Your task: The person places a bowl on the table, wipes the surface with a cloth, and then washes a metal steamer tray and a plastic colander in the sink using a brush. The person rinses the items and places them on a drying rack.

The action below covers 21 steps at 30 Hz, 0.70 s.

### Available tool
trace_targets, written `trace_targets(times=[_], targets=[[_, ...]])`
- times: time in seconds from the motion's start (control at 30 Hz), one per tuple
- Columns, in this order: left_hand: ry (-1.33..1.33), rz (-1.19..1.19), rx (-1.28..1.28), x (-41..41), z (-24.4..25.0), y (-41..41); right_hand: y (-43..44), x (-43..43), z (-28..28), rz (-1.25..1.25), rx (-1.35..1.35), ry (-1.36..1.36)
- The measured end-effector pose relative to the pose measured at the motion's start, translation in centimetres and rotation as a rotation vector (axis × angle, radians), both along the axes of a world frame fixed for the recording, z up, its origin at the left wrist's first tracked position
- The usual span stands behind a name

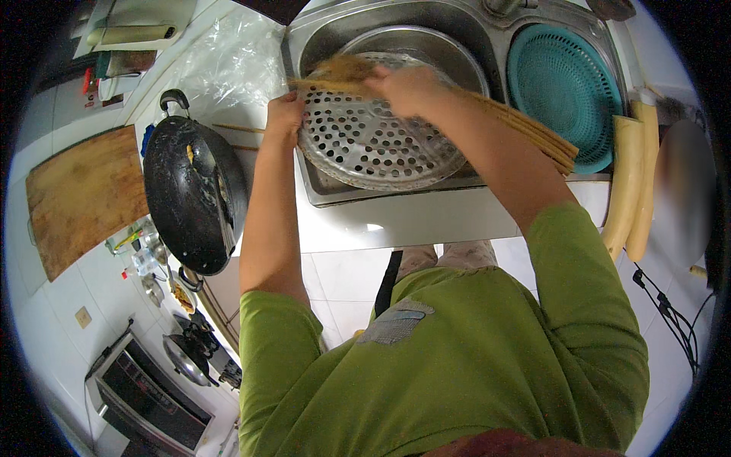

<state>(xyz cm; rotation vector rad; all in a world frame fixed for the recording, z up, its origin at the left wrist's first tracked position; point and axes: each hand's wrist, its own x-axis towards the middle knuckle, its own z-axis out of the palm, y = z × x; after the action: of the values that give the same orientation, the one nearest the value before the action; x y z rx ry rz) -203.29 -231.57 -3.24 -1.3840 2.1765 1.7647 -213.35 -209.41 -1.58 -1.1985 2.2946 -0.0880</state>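
Observation:
A perforated metal steamer plate point(374, 140) lies tilted over a metal basin point(400, 37) in the left bowl of a stainless-steel sink point(311, 191). My left hand point(284, 117) grips its left rim. In my right hand point(414, 91) is a straw-coloured scrubbing brush point(342, 74), whose bristles are blurred over the plate's far left part. The brush's bundled handle point(528, 128) runs out to the right beneath my forearm. My fingers and the blurred bristles hide some of the plate's holes.
A teal plastic colander point(562, 97) sits in the right bowl. To the left are a black wok point(183, 188) containing a spatula, clear plastic bags point(228, 63) and a wooden chopping board point(88, 197). Long pale-yellow pieces point(622, 183) stand at the right, with black cables point(665, 311) below.

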Motion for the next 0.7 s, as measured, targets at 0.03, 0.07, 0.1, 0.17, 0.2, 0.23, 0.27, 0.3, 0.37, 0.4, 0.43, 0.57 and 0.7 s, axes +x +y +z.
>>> trace_targets(times=[0.03,0.07,0.1,0.17,0.2,0.23,0.27,0.3,0.37,0.4,0.43,0.57,0.7], targets=[[0.025,0.058,-0.032,0.5,-1.1,-0.7,0.0,-2.3,-1.7,-0.038,0.101,0.009],[0.035,0.019,-0.039,0.2,-0.8,-0.8,0.5,-4.5,-3.9,-0.08,0.221,0.044],[0.039,-0.019,-0.043,0.1,-0.2,-0.8,1.5,-6.2,-6.5,-0.119,0.343,0.073],[0.094,0.075,0.054,0.1,1.1,-0.5,3.6,-7.9,-9.7,-0.181,0.336,0.135],[0.132,0.205,0.16,0.9,1.7,0.3,4.5,-8.3,-10.3,-0.223,0.3,0.156],[0.172,0.345,0.263,2.3,2.4,1.0,5.2,-7.2,-8.6,-0.269,0.193,0.166],[0.168,0.258,0.284,4.9,2.1,1.4,5.5,-6.3,-6.5,-0.316,0.08,0.175],[0.197,0.328,0.313,5.9,3.7,5.2,5.6,-5.8,-4.8,-0.277,0.115,0.108],[0.21,0.415,0.452,9.4,2.5,9.7,3.7,-2.9,-0.1,-0.12,0.097,0.008],[0.294,0.366,0.286,9.7,1.7,11.2,2.5,-0.9,1.9,-0.015,0.059,-0.022],[0.289,0.351,0.28,9.1,1.7,11.0,1.1,1.1,3.0,0.028,0.033,-0.003],[0.004,0.168,0.299,7.6,4.0,7.0,-1.0,1.0,0.5,0.101,-0.044,0.062],[0.074,0.138,0.258,5.4,4.9,5.1,1.0,-4.7,-4.4,-0.058,0.372,0.021]])
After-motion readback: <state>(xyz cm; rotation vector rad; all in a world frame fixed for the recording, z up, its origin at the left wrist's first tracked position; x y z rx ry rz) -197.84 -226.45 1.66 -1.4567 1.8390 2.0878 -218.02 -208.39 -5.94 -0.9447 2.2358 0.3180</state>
